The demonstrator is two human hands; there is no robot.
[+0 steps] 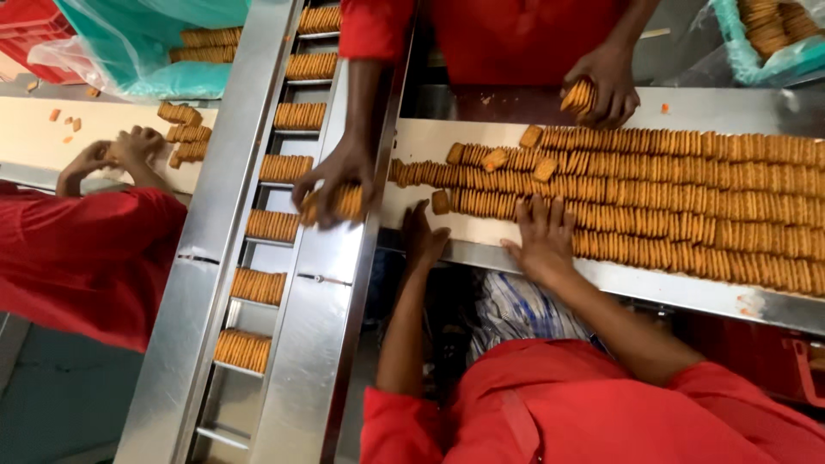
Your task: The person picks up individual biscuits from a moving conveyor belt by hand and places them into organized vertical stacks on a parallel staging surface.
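Note:
Rows of golden square biscuits (pixel 687 189) stand on edge across a pale conveyor belt (pixel 421 137). My right hand (pixel 543 234) lies flat on the near rows with its fingers spread, holding nothing. My left hand (pixel 424 238) rests at the belt's near edge, fingertips beside a loose biscuit (pixel 441 202) at the end of the rows. Across the belt, a co-worker's hand (pixel 333 182) grips a stack of biscuits (pixel 348 204) over the steel channel. That person's other hand (pixel 607 84) holds a second stack (pixel 577 94).
A steel slotted channel (pixel 292 283) runs down the left of the belt, carrying several biscuit stacks (pixel 258 285) in separate pockets. At far left another person in red (pixel 86 258) handles biscuits (pixel 185 137) on a second belt. Teal-lined bags of biscuits (pixel 773 34) sit at the back.

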